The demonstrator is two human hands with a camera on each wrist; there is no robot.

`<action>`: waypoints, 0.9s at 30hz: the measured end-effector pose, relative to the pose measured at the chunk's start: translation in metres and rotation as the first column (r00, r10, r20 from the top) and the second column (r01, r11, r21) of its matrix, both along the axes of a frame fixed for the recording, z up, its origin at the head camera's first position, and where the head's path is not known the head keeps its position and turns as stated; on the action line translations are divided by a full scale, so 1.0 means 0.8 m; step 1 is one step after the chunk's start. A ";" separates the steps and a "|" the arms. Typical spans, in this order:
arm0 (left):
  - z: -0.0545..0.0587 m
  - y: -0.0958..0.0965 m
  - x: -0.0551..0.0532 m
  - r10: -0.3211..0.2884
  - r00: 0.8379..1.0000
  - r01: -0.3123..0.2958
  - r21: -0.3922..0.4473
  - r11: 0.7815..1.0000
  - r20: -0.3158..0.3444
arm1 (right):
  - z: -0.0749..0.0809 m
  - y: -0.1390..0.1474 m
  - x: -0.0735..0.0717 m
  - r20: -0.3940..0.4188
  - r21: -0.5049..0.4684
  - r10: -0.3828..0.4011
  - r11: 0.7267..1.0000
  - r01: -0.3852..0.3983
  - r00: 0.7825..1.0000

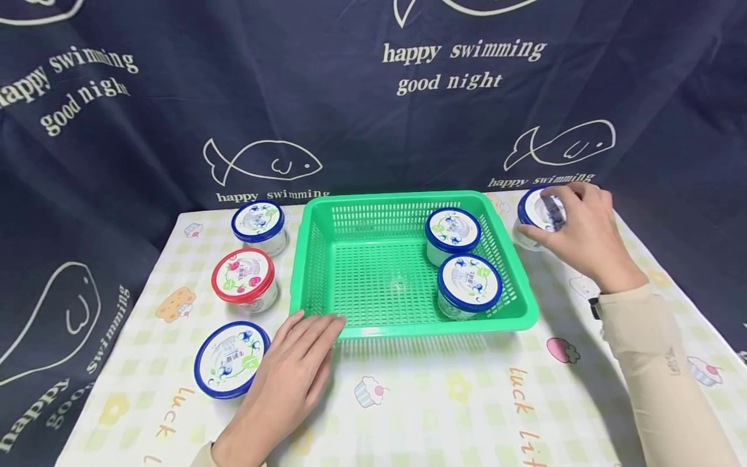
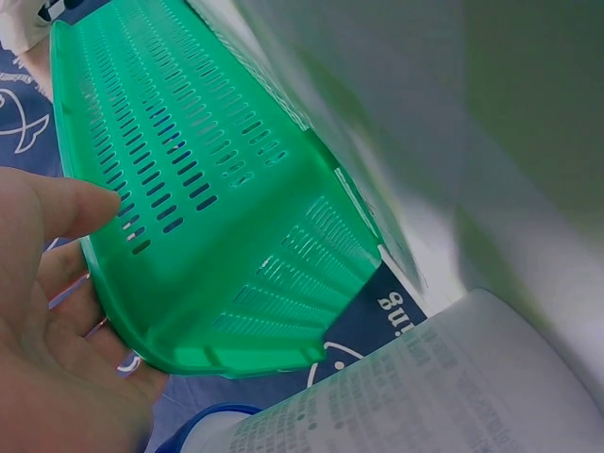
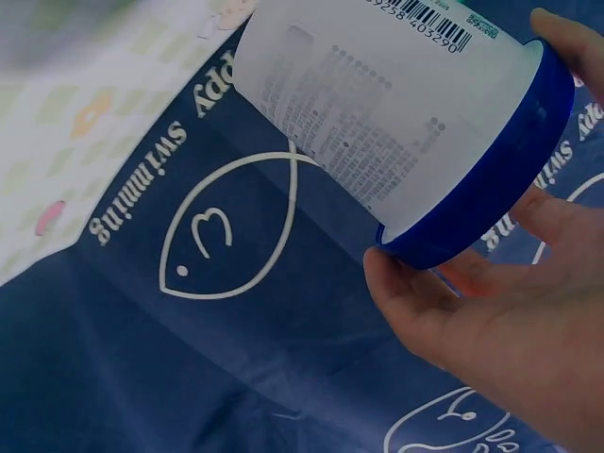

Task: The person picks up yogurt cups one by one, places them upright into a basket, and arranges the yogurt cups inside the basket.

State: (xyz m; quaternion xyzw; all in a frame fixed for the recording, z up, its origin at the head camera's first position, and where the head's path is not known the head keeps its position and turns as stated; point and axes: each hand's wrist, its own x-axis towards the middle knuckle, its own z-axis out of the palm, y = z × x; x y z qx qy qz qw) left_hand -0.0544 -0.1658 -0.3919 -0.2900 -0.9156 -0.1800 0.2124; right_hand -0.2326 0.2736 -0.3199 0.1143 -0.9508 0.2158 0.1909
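Note:
A green plastic basket (image 1: 414, 329) with slotted walls stands mid-table. My left hand (image 1: 303, 363) grips its front left corner; in the left wrist view the thumb (image 2: 85, 209) lies against the outer wall, with fingers over the rim. To the right of the basket, my right hand (image 1: 586, 227) holds a white tub with a blue lid (image 1: 535, 207) by the lid's edge. The right wrist view shows the tub's printed side and barcode (image 3: 415, 24). Inside the basket, on its right side, are two blue-lidded tubs (image 1: 452, 230) (image 1: 469, 282), one behind the other.
Left of the basket stand a blue-lidded tub (image 1: 258, 222), a red-lidded tub (image 1: 243, 277) with a strawberry print, and another blue-lidded tub (image 1: 229, 360) beside my left hand. A checked cloth (image 1: 432, 415) covers the table. A dark blue fish-print curtain (image 1: 362, 97) hangs behind.

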 end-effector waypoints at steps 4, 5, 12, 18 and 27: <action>0.000 0.000 -0.001 0.003 1.000 -0.003 -0.006 1.000 -0.001 | 0.007 -0.004 0.003 -0.038 -0.008 0.003 1.000 -0.003 0.999; 0.001 0.000 -0.002 0.005 1.000 -0.005 -0.008 1.000 0.000 | 0.009 -0.005 0.003 -0.048 -0.010 0.004 1.000 -0.004 0.999; 0.003 -0.001 -0.002 0.002 1.000 -0.002 0.004 1.000 -0.028 | 0.019 -0.015 0.009 -0.099 -0.029 0.004 1.000 -0.007 0.995; 0.003 -0.001 -0.001 0.009 1.000 -0.009 -0.009 1.000 -0.030 | 0.027 -0.026 0.015 -0.131 -0.048 0.007 0.999 -0.013 0.991; 0.001 0.000 0.001 0.011 1.000 -0.011 -0.009 1.000 -0.008 | 0.033 -0.040 0.024 -0.176 -0.079 0.035 0.996 -0.049 0.984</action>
